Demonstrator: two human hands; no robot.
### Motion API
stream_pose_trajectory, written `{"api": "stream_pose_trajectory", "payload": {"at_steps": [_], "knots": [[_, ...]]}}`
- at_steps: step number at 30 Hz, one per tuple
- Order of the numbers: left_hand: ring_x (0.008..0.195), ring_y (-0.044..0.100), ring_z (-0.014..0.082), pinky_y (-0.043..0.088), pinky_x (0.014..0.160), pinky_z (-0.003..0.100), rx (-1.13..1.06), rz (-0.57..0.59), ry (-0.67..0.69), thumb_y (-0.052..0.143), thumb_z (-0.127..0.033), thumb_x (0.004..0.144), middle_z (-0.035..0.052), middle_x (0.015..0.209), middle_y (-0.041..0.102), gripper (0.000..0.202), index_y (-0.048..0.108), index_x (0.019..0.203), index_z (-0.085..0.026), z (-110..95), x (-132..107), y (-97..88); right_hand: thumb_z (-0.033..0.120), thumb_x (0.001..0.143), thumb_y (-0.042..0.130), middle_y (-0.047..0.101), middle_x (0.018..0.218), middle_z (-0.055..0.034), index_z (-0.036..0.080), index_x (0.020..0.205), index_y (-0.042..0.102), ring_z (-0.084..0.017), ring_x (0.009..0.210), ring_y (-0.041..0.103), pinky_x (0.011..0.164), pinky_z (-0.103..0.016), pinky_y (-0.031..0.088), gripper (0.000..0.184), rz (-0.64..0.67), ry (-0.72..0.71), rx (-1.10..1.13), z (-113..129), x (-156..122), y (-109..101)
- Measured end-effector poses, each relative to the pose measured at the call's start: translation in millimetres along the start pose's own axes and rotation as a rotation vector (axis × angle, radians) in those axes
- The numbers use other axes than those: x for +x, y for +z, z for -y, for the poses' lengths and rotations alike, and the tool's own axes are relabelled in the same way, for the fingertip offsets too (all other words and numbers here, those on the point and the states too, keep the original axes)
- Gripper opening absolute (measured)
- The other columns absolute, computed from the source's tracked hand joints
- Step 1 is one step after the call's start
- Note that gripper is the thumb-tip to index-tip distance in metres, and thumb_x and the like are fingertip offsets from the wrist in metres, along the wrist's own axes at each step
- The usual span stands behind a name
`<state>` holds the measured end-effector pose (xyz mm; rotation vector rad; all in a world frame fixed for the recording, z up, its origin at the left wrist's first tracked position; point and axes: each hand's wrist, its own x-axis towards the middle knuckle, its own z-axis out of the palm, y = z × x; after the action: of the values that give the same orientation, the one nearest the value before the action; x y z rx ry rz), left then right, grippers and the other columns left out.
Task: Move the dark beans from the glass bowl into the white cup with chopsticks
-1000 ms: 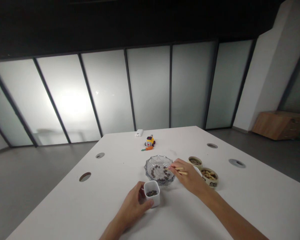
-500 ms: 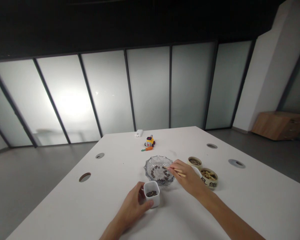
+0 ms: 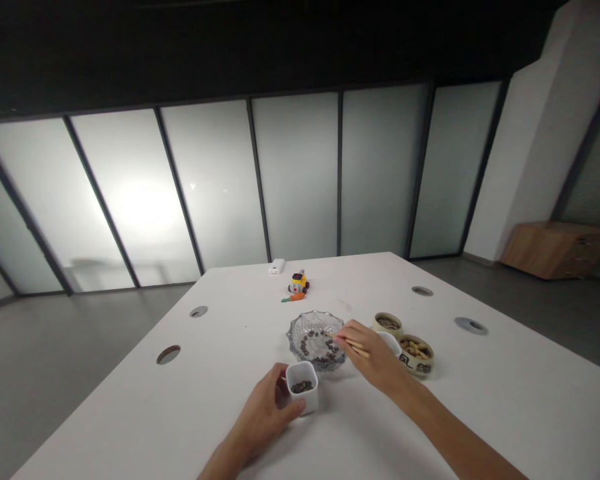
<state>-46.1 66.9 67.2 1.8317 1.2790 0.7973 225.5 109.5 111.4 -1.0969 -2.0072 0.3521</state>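
Observation:
My left hand (image 3: 265,411) is wrapped round a small white square cup (image 3: 310,401) that stands upright on the table. Dark beans (image 3: 301,387) lie in the bottom of this cup. Just behind it is a clear glass bowl (image 3: 296,343) with a scalloped rim, where more dark beans form a rough ring. Between the fingers of my right hand (image 3: 373,357) is a pair of wooden chopsticks (image 3: 359,349). Their tips reach over the bowl's right side, close to the beans; whether they pinch one I cannot tell.
Right of the bowl stand a cream pot of peanuts (image 3: 417,364), another round pot (image 3: 387,325) and a white dish (image 3: 391,341), partly hidden by my hand. Further back lie an orange carrot-shaped piece (image 3: 297,297), a yellow toy vehicle (image 3: 299,283) and a white device (image 3: 277,267). Round holes pierce the table (image 3: 220,373).
The view has shifted very slightly. My right hand and the chopsticks have hardly moved over the bowl, and my left hand keeps its grip on the cup.

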Motion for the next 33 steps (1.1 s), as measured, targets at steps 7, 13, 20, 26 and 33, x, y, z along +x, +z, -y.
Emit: {"api": "stream_pose_trajectory", "payload": {"at_steps": [7, 13, 20, 26, 33], "knots": [[0.089, 0.060, 0.0226, 0.045, 0.080, 0.028, 0.032, -0.001, -0.006, 0.071, -0.034, 0.082, 0.0030, 0.099, 0.071, 0.036, 0.065, 0.114, -0.019, 1.3, 0.8, -0.8, 0.036, 0.108, 0.051, 0.071, 0.090, -0.0060, 0.023, 0.085, 0.072, -0.023, 0.083, 0.071, 0.078, -0.035, 0.055, 0.033, -0.054, -0.025, 0.050, 0.6, 1.1, -4.4], [0.091, 0.062, 0.0236, 0.045, 0.080, 0.028, 0.019, 0.002, -0.001, 0.070, -0.032, 0.081, 0.0043, 0.101, 0.073, 0.036, 0.065, 0.114, -0.019, 4.0, 0.9, 0.0, 0.050, 0.104, 0.060, 0.075, 0.086, -0.0056, 0.024, 0.082, 0.074, -0.024, 0.082, 0.074, 0.077, -0.034, 0.062, 0.036, -0.176, 0.067, 0.223, 23.0, 8.8, -29.6], [0.092, 0.061, 0.0248, 0.044, 0.080, 0.029, 0.021, -0.009, 0.008, 0.070, -0.035, 0.082, 0.0053, 0.103, 0.071, 0.038, 0.065, 0.116, -0.019, 5.6, 0.9, -0.1, 0.054, 0.101, 0.060, 0.077, 0.088, -0.0044, 0.025, 0.085, 0.076, -0.023, 0.079, 0.077, 0.071, -0.032, 0.064, 0.037, -0.034, 0.153, 0.355, 62.1, 4.3, -42.1], [0.092, 0.061, 0.0248, 0.044, 0.082, 0.030, 0.014, 0.001, 0.016, 0.069, -0.034, 0.082, 0.0053, 0.103, 0.071, 0.038, 0.064, 0.116, -0.018, 5.2, 0.3, 0.3, 0.051, 0.107, 0.053, 0.075, 0.084, -0.0044, 0.025, 0.081, 0.074, -0.023, 0.079, 0.070, 0.074, -0.033, 0.055, 0.043, -0.146, 0.021, 0.059, 46.7, 5.3, -34.5], [0.093, 0.062, 0.0244, 0.045, 0.082, 0.030, 0.024, 0.003, 0.003, 0.071, -0.035, 0.082, 0.0049, 0.103, 0.072, 0.037, 0.064, 0.114, -0.019, 9.5, 2.6, 0.9, 0.050, 0.109, 0.050, 0.075, 0.086, -0.0068, 0.025, 0.081, 0.072, -0.026, 0.081, 0.071, 0.079, -0.039, 0.055, 0.044, -0.065, 0.011, -0.037, 7.8, 7.5, -17.7]]}}
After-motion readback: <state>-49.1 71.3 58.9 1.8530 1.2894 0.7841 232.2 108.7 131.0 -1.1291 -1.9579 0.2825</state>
